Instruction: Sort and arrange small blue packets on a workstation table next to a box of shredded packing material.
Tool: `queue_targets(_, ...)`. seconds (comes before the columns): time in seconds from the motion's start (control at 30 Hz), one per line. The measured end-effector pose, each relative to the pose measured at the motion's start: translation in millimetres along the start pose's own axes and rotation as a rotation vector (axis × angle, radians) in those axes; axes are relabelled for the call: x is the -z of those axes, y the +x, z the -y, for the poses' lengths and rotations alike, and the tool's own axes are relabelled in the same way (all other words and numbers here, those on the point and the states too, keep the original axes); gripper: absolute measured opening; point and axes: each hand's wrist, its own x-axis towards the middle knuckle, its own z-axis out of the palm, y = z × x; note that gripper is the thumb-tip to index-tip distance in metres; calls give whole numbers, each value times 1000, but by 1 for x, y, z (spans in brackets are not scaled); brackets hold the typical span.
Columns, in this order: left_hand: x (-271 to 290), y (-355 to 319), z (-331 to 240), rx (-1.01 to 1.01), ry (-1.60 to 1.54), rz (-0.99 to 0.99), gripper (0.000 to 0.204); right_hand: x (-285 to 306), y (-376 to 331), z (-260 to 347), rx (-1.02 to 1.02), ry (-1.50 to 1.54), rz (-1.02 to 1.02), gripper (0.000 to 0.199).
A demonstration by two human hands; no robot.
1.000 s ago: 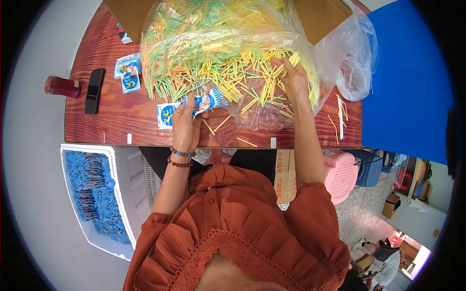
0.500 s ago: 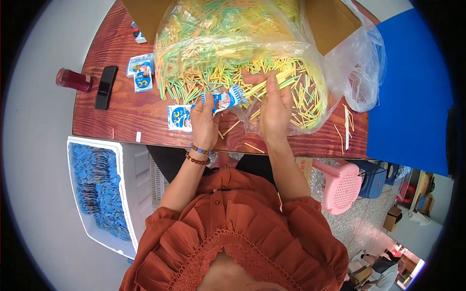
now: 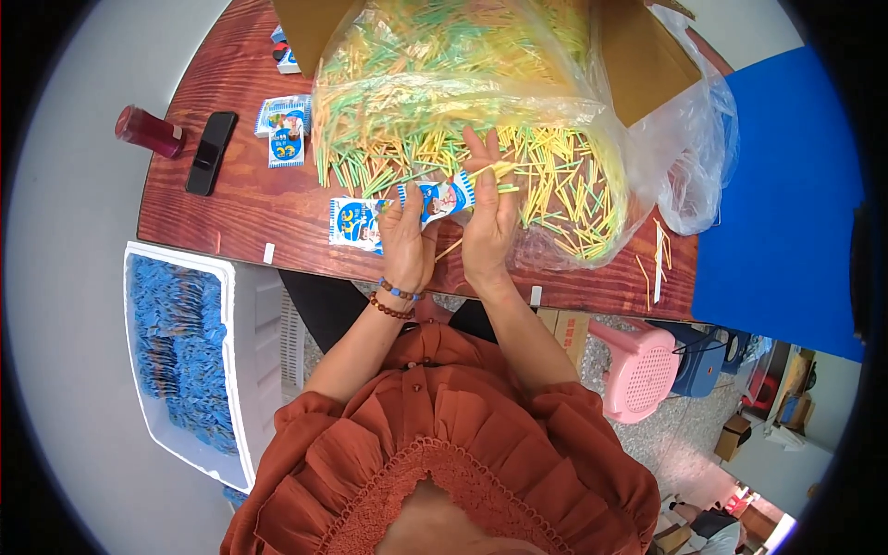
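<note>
A small blue and white packet (image 3: 442, 197) sits between the two hands, just above the near edge of the wooden table (image 3: 240, 208). The left hand (image 3: 407, 240) holds it from the left side, fingers curled around its lower edge and thumb on its face. The right hand (image 3: 488, 222) is on the packet's right side, its fingers stretched out almost flat and pointing away from the person, with a few thin yellow sticks (image 3: 495, 171) pinched against the packet's top corner. The two hands are close together, nearly touching at the wrists.

Another packet of the same kind (image 3: 356, 225) lies flat on the table just left of the left hand. Straight beyond the hands is a big clear plastic bag (image 3: 462, 92) full of yellow and green sticks, and many of them spill out in a loose heap (image 3: 564, 199) to the right of the right hand. The bag rests in a cardboard box (image 3: 638, 55).

Further left on the table lie more packets (image 3: 282, 129), a black phone (image 3: 210, 153) and a dark red bottle (image 3: 148, 132) on its side. Below the table, at the person's left, a white crate (image 3: 250, 351) holds blue packets. A pink stool (image 3: 643, 370) stands on the floor at the right.
</note>
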Motion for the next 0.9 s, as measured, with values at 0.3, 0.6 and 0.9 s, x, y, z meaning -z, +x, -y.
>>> queue_targets(0.3, 0, 2, 0, 1, -104, 78, 27, 4, 0, 5, -67, 78, 67, 45)
queue_targets(0.6, 9, 13, -5, 18, -195, 157, 27, 6, 12, 0, -70, 121, 346, 57)
queue_targets(0.9, 14, 25, -23, 68, -392, 164, 31, -1, 24, 17, -78, 138, 472, 83)
